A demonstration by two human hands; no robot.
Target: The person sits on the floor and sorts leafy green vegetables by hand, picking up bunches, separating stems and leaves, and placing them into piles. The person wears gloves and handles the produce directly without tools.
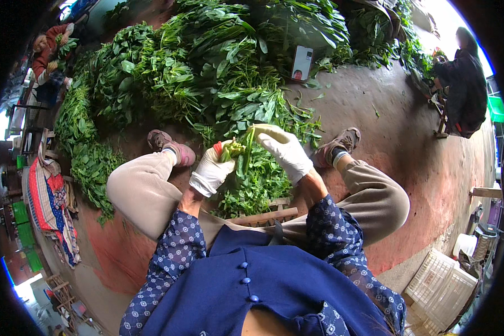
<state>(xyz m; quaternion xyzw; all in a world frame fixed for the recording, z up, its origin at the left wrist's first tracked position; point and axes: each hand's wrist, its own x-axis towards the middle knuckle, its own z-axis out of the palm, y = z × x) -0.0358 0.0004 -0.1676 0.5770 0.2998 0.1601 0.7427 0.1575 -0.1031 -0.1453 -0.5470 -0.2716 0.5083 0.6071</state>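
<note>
My left hand, in a white glove, is closed around a small bunch of leafy greens. The cut stem ends point up and to the right, and something red wraps one of the glove's fingers. Just right of it, my right hand, also gloved, pinches a single green stalk between thumb and fingers; its leaf hangs down beside the bunch. Below both hands, loose greens lie between my legs, partly over a wooden piece in front of my lap.
A large heap of greens spreads ahead and left. A phone with a lit screen leans against it. One person works at far left, another sits at right. White plastic crates stand lower right; a cloth-draped seat is left.
</note>
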